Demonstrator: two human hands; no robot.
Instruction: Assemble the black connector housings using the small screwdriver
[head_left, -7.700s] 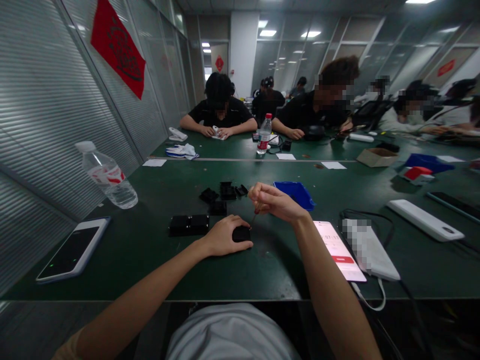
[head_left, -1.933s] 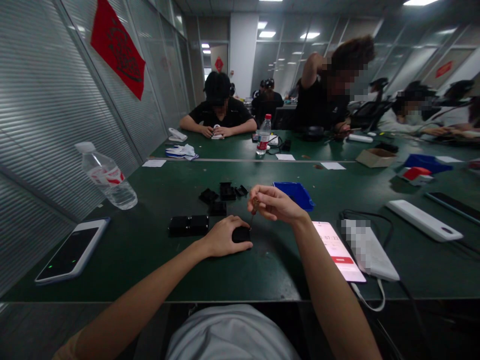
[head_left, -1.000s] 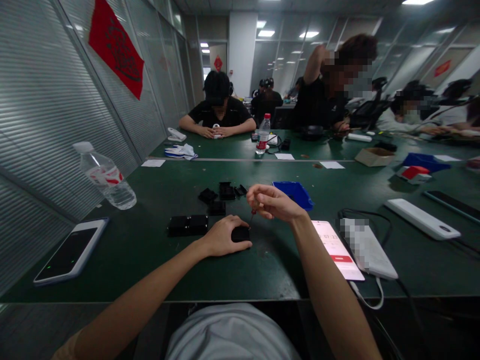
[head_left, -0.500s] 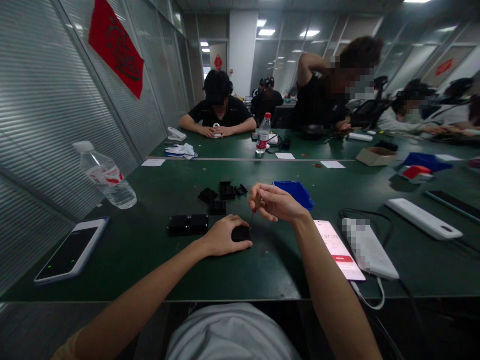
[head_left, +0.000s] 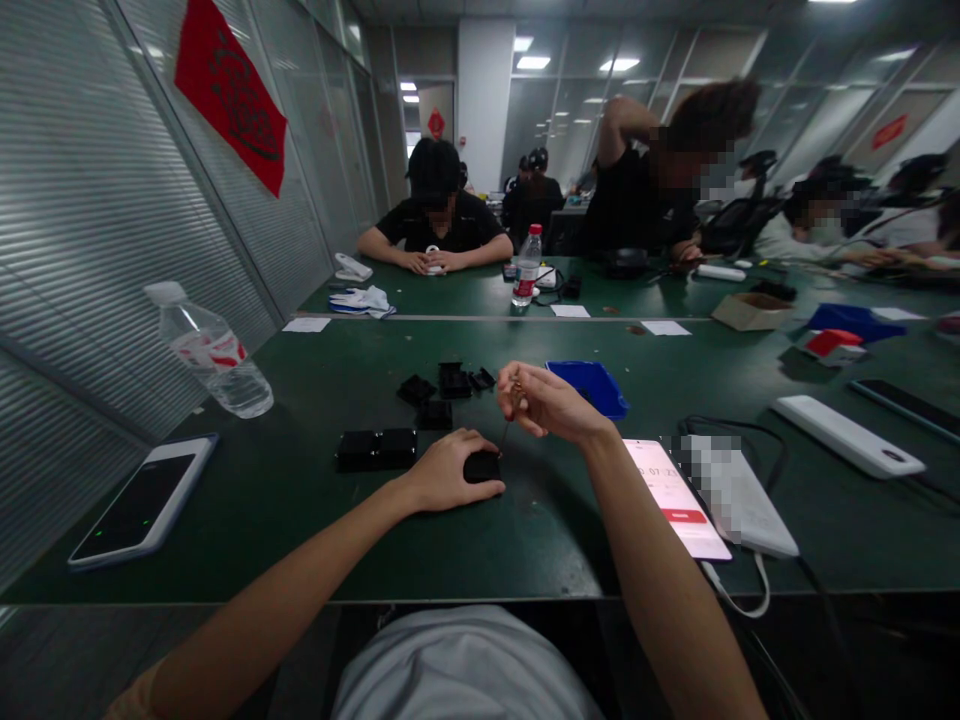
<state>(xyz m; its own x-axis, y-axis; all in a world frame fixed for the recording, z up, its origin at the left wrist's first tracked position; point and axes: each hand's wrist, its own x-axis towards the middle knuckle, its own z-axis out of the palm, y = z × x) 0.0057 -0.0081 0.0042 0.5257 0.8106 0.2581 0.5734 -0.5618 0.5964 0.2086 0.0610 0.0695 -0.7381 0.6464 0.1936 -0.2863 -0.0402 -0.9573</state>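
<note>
R hand (head_left: 546, 402) now curled tighter on slim screwdrvr (head_left: 506, 433), L hand (head_left: 454, 468) gripping blk block (head_left: 481, 467).

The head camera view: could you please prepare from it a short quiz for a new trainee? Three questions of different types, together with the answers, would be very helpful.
1. What does the left hand hold down on the green table?
a) a phone
b) a black block
c) a water bottle
2. Fill in the colour: the tray just beyond the right hand is ____.
3. True or false: the thin tool in the right hand points downward.

Key: 1. b; 2. blue; 3. true.
</note>
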